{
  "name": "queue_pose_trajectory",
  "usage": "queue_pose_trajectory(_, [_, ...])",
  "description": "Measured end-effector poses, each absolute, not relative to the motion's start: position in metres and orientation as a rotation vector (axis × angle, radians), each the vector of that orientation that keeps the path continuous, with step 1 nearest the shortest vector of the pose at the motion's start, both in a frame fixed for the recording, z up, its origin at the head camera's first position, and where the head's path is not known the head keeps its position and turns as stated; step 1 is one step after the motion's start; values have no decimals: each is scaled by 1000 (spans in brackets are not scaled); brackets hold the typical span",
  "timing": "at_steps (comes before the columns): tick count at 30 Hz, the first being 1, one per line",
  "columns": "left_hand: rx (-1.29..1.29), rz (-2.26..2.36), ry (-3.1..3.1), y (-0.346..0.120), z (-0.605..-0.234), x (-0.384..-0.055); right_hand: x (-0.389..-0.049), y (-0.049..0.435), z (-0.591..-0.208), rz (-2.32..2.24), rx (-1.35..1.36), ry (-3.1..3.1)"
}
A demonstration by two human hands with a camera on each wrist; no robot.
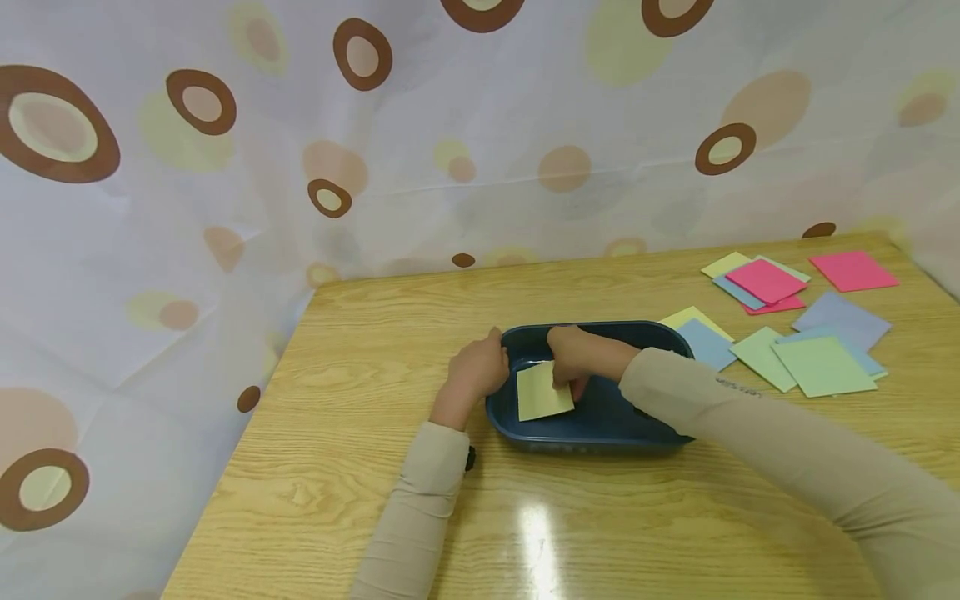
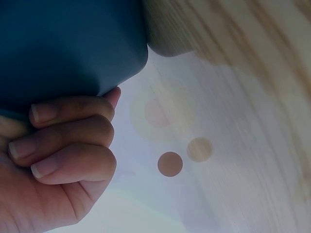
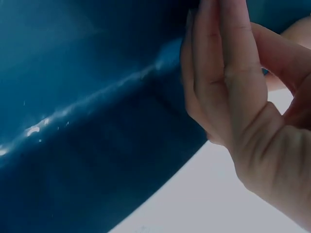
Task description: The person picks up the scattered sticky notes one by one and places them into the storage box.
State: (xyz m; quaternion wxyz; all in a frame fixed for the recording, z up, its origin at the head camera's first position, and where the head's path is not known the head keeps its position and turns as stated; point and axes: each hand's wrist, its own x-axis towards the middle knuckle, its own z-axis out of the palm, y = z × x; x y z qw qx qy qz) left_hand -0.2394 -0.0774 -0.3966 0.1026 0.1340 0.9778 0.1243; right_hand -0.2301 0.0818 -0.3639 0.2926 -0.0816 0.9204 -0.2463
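Note:
A dark blue oblong plastic basin stands on the wooden table. At its left end my left hand grips the rim; in the left wrist view the fingers curl against the basin's wall. My right hand reaches down inside the basin and pinches a pale yellow sticky note by its right side, the thumb over the paper. The right wrist view has this hand's fingers pointing down along the blue wall; their tips and the note are out of sight there.
Right of the basin lie loose square notes: a pink one at the back, a pink-topped pile, a lavender note, green notes, and a blue note by the basin. A patterned white sheet hangs behind the table.

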Motion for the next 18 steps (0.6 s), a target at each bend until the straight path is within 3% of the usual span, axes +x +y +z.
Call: queue_pose_trajectory(18, [395,331,2893,-78,-398,-242,-239,59,-381,-479,-123,2469])
